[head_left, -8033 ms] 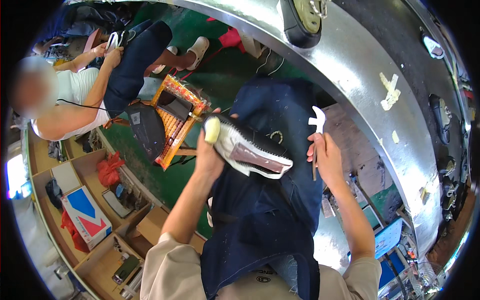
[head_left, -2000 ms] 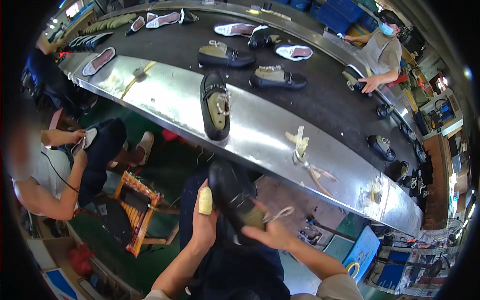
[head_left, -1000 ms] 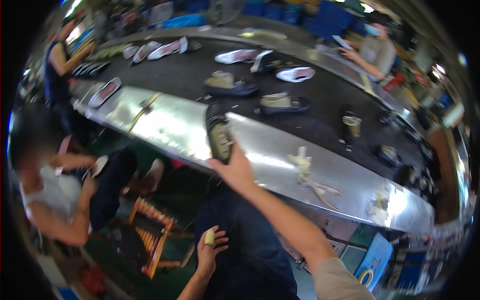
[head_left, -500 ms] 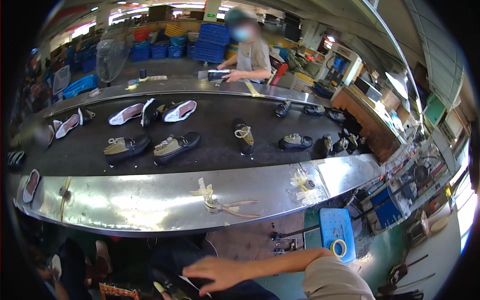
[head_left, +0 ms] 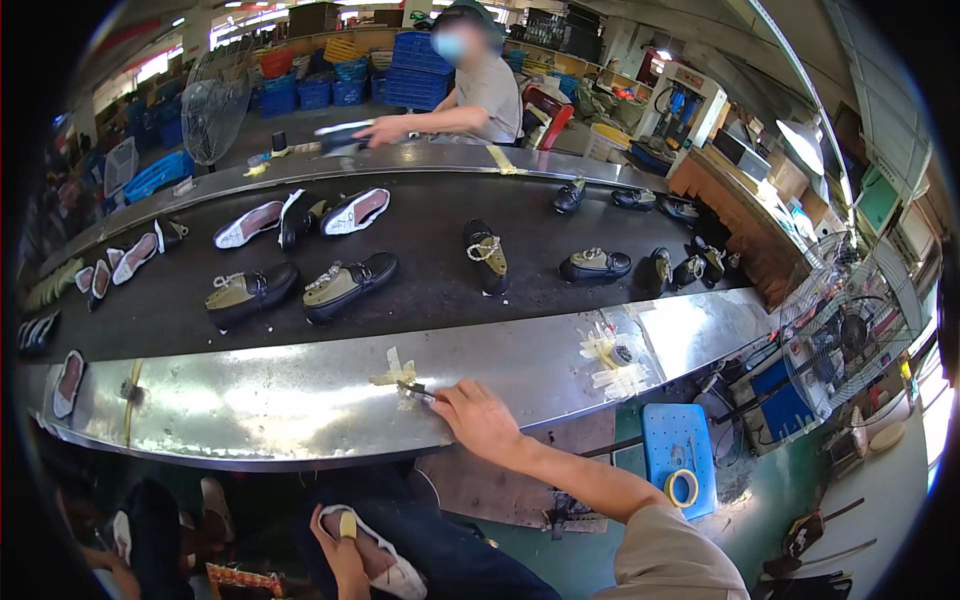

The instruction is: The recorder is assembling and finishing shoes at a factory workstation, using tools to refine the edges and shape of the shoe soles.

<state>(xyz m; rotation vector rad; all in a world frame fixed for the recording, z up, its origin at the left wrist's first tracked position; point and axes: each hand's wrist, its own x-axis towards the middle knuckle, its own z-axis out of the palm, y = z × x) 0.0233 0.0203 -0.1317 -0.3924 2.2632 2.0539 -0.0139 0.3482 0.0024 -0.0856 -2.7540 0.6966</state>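
One right hand (head_left: pixel 478 420) outstretched, fingertips pinching a small tool (head_left: pixel 418 392).

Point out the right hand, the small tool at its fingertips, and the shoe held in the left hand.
right hand (head_left: pixel 482 422), head view, on the back of the hand.
small tool (head_left: pixel 418 393), head view, on its metal shaft on the steel ledge.
shoe (head_left: pixel 375 548), head view, on its light insole.
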